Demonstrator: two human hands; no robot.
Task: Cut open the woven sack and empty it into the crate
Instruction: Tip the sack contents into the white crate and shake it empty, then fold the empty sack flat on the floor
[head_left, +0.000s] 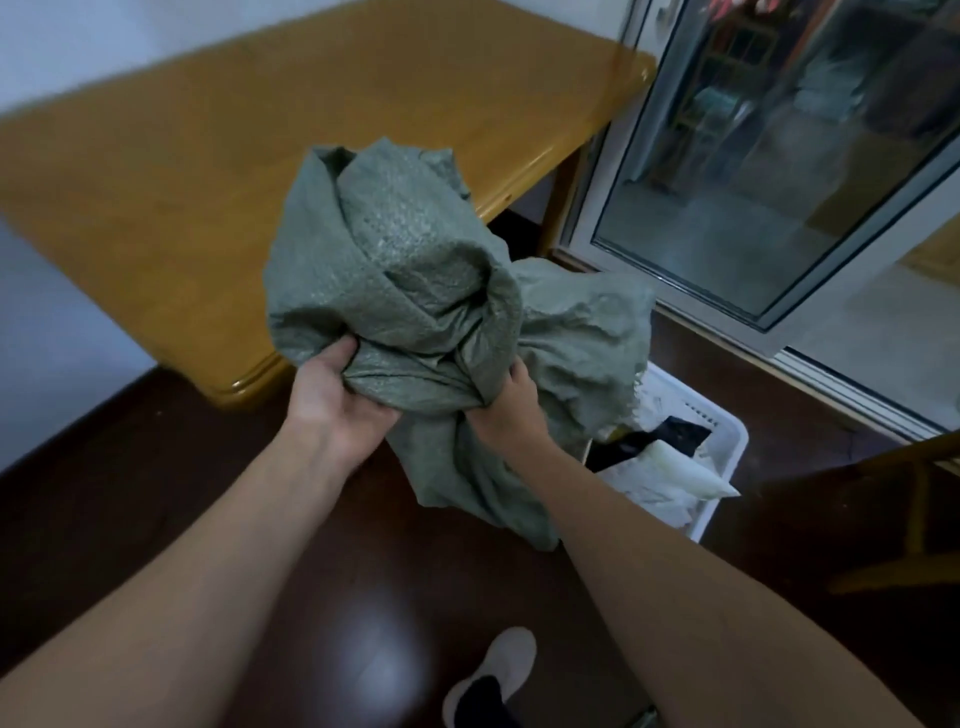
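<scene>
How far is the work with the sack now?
Mostly done: the white crate on the floor already holds white and black items. In hand: left hand and right hand bunch the limp green sack above it. Left: setting the sack aside.

The scene is dim and soft, with motion blur smearing most edges. A pale glare patch sits on the dark floor (384, 670) at lower centre, reflecting light from above. The glass door (769, 171) at upper right shows hazy reflections. The wooden table (208, 171) has a dull sheen. Straight lines bow toward the frame edges from wide-angle distortion.
</scene>
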